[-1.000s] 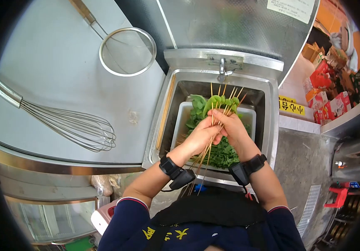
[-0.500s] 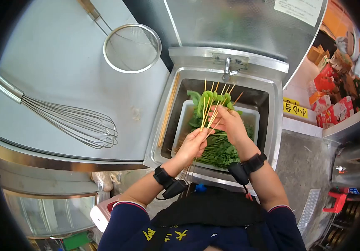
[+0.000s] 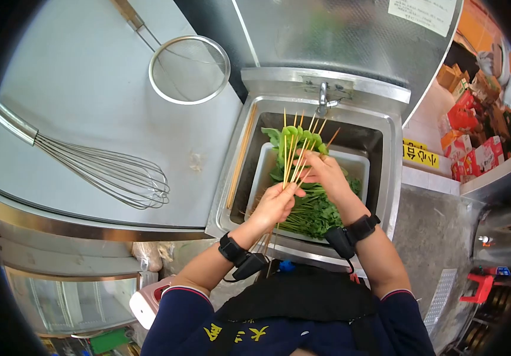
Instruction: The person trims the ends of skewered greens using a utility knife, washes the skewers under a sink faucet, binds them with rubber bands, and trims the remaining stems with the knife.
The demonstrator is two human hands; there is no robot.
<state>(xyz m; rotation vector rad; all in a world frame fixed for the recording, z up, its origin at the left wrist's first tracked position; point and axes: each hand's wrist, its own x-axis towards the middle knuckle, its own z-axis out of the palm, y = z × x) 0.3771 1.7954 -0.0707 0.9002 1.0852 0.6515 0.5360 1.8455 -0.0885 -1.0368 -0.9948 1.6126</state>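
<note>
My left hand is closed around the lower part of a fanned bundle of bamboo skewers above the sink. Round green leaf pieces are threaded near the far ends, with the tips poking out beyond them. My right hand has its fingers around the skewers on the right side, just below the leaves; some fingertips are hidden behind the sticks. Beneath both hands, leafy green stems lie in a white tub in the sink.
The steel sink has a faucet at its back. More long sticks lie along its left rim. On the counter to the left are a whisk and a round mesh strainer. Boxes stand at right.
The tips of the skewers have shifted slightly left and spread a little. My right hand has moved slightly left, its fingers more curled in at the sticks. My left hand keeps its hold.
</note>
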